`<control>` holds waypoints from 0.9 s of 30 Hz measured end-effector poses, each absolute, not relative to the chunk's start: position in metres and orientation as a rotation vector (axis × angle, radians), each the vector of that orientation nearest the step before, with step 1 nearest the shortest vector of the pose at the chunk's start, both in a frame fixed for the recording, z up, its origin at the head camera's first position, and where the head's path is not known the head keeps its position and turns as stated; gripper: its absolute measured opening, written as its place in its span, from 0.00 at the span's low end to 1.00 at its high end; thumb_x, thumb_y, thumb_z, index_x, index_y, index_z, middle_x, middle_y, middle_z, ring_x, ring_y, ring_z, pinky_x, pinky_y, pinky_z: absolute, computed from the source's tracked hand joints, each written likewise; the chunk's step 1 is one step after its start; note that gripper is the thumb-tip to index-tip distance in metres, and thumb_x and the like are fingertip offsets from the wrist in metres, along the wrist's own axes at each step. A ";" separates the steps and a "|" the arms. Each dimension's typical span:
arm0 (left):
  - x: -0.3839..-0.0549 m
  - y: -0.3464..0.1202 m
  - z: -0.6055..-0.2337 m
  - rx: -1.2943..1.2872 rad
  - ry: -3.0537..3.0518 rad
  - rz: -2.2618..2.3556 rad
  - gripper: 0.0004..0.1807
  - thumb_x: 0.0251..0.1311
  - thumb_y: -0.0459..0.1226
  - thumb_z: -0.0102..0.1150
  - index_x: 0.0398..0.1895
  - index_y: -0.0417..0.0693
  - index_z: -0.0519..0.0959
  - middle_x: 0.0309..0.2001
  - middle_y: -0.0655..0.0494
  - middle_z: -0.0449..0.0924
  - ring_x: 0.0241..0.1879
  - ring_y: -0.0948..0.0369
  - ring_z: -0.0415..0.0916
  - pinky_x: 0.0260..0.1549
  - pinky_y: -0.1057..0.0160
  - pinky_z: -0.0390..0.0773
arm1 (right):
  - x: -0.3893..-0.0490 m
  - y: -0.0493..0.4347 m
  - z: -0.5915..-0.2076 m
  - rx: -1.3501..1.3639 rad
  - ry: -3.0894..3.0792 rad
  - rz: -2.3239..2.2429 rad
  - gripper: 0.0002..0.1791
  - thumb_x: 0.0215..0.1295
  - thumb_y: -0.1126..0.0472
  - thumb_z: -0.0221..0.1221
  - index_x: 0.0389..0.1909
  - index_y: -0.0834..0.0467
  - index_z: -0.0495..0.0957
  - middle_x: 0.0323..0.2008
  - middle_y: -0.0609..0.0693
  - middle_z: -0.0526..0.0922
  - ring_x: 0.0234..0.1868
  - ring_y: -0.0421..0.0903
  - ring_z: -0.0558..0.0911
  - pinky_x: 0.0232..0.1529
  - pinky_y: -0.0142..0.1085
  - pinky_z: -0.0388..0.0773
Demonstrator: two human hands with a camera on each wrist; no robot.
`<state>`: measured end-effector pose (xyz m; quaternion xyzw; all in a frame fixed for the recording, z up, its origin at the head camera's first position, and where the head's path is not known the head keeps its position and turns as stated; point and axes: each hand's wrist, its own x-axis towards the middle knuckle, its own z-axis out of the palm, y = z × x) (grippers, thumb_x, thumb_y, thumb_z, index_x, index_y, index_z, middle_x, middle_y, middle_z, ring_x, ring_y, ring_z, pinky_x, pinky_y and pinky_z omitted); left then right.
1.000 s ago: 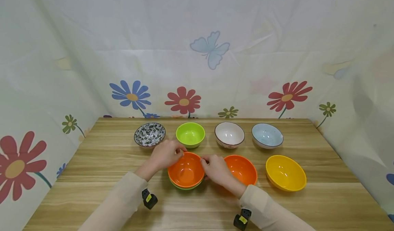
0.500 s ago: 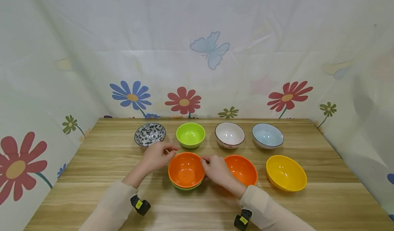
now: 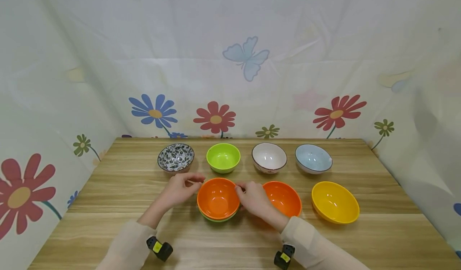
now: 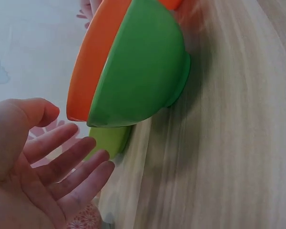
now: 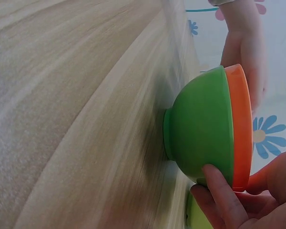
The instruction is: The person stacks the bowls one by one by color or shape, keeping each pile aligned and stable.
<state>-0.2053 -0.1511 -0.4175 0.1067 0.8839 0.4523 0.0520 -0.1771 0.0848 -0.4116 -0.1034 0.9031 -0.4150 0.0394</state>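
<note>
An orange bowl (image 3: 218, 198) sits nested in a green bowl (image 4: 143, 67), the stack resting upright on the wooden table near its middle. My right hand (image 3: 252, 198) holds the stack at its right side; in the right wrist view the thumb is at the orange rim and the fingers (image 5: 219, 191) lie against the green wall. To the left of the stack, my left hand (image 3: 181, 190) is apart from it, its fingers spread and holding nothing, as the left wrist view shows. A second orange bowl (image 3: 282, 198) stands partly hidden behind my right hand and forearm.
A yellow bowl (image 3: 335, 202) stands at the right. Along the back are a black-and-white patterned bowl (image 3: 175, 158), a lime green bowl (image 3: 223, 158), a white bowl (image 3: 269, 158) and a light blue bowl (image 3: 313, 158). A flowered cloth (image 3: 173, 70) hangs behind the wooden table (image 3: 212, 250).
My left hand has let go of the stack's rim and moved left and toward me, its fingers opening. The right hand and the bowls stay where they were.
</note>
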 end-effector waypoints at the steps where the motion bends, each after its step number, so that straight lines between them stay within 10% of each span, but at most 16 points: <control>1: -0.205 -0.151 -0.419 0.312 2.662 1.401 0.12 0.57 0.34 0.57 0.45 0.47 0.81 0.44 0.55 0.82 0.37 0.62 0.77 0.37 0.65 0.80 | -0.177 0.085 -0.412 -0.315 2.768 -1.269 0.13 0.65 0.64 0.50 0.43 0.64 0.81 0.24 0.53 0.82 0.14 0.41 0.80 0.14 0.28 0.75; 27: -0.196 -0.154 -0.442 0.231 2.160 1.776 0.21 0.64 0.35 0.48 0.58 0.34 0.70 0.55 0.37 0.73 0.41 0.55 0.80 0.38 0.57 0.81 | -0.177 0.085 -0.408 -0.283 2.758 -1.271 0.14 0.66 0.64 0.48 0.41 0.64 0.81 0.20 0.52 0.81 0.16 0.46 0.81 0.14 0.28 0.75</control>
